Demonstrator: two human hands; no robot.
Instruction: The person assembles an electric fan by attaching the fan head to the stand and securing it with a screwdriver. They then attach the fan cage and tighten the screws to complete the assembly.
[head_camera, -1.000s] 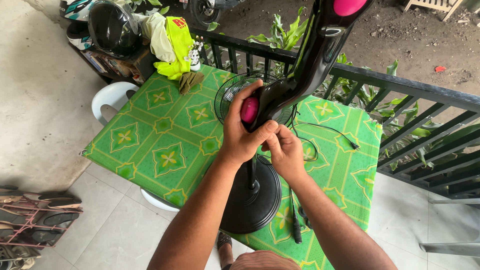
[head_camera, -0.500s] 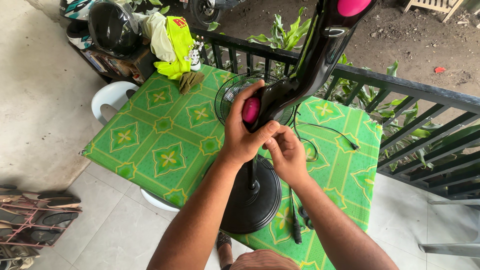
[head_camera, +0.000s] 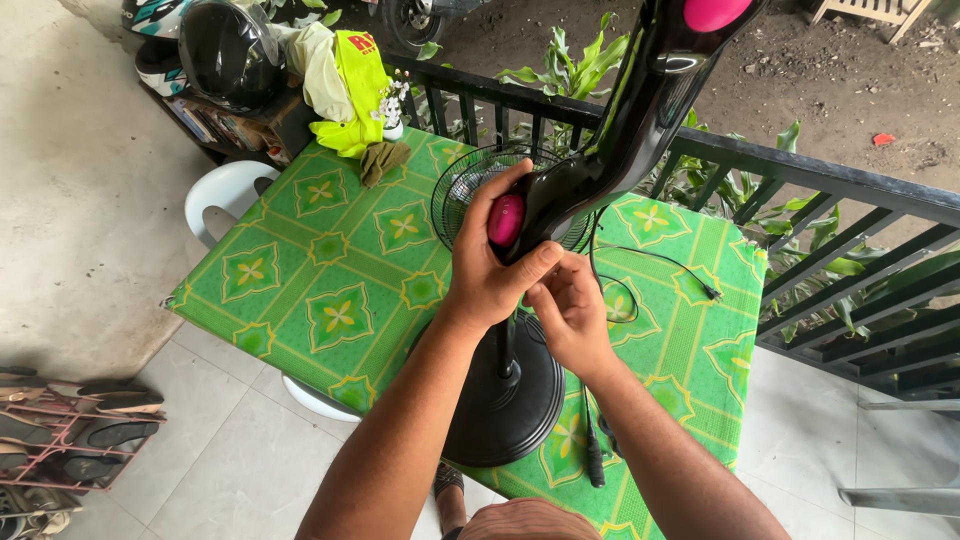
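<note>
now | left hand (head_camera: 490, 275) grips fan stand (head_camera: 600, 160) | right hand (head_camera: 572, 318) beside it

Left hand (head_camera: 490, 275) gripping black fan stand (head_camera: 620, 130) by pink knob (head_camera: 505, 220), right hand (head_camera: 572, 312) beneath, green tablecloth (head_camera: 330, 270)

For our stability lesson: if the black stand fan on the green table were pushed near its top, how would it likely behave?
The fan looks top-heavy and leaning, so probably apt to tip. Its round base seems broad, likely resisting somewhat. The left hand grips the neck, steadying it.
</note>
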